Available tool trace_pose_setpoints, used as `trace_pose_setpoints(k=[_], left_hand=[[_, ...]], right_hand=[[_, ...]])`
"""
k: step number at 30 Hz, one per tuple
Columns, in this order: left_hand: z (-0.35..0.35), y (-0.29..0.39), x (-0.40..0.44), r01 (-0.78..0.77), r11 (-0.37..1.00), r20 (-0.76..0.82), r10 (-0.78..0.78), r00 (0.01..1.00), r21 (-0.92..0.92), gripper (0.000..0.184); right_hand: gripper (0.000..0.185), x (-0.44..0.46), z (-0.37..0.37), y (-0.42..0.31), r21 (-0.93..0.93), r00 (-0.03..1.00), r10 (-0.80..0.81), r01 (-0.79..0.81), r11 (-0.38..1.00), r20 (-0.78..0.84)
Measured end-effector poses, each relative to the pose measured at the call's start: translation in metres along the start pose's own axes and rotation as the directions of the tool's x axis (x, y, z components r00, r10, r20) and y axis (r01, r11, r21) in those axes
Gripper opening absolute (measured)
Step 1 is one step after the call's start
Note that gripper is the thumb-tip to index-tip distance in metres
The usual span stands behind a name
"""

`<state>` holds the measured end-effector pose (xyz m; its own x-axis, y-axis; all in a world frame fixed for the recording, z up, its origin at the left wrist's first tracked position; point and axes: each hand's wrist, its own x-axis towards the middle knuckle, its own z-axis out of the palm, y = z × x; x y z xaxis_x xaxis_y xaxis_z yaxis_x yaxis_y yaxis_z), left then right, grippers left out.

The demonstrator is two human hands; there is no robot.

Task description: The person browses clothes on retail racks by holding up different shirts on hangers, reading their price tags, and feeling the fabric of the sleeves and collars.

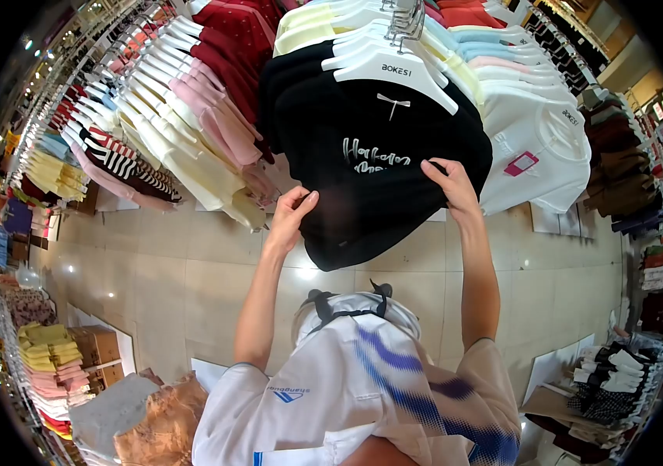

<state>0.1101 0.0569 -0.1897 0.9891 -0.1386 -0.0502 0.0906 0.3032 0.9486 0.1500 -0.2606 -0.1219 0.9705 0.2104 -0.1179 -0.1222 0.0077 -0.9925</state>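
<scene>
My bare forearms [480,272] reach forward, well apart, left hand [291,216] and right hand [458,189] each pinching between thumb [309,203] and fingers [292,195].

Left hand [291,217]: one. Right hand [455,188]: one. Black top with white lettering [378,202]: one. White bow [393,102]: one. Pink tag [522,163]: one. Legible BOKESI markings [396,71]: two. White hangers [366,70]: several, too crowded for exact count.

A clothing shop is identified by its stock: cream tops [194,151] and pink tops [208,109] are hung in close rows, a black printed top [382,198] is displayed on a white hanger [396,74] lettered "BOKESI," a pink tag [522,163] is borne by a white T-shirt [553,175], and the aisle is laid with glossy floor tiles [164,268].
</scene>
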Motion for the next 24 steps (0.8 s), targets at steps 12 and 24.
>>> trace_pose_setpoints(k=[12,24], left_hand=[[0.011,0.011,0.007,-0.046,0.959,0.106,0.017,0.994,0.281,0.020],[0.052,0.023,0.013,-0.176,0.892,0.335,0.030,0.942,0.417,0.026]], right_hand=[[0.016,-0.005,-0.003,0.015,-0.291,0.988,-0.105,0.135,0.947,0.115],[0.023,0.004,0.073,0.010,-0.425,0.925,-0.124,0.280,0.861,0.359]])
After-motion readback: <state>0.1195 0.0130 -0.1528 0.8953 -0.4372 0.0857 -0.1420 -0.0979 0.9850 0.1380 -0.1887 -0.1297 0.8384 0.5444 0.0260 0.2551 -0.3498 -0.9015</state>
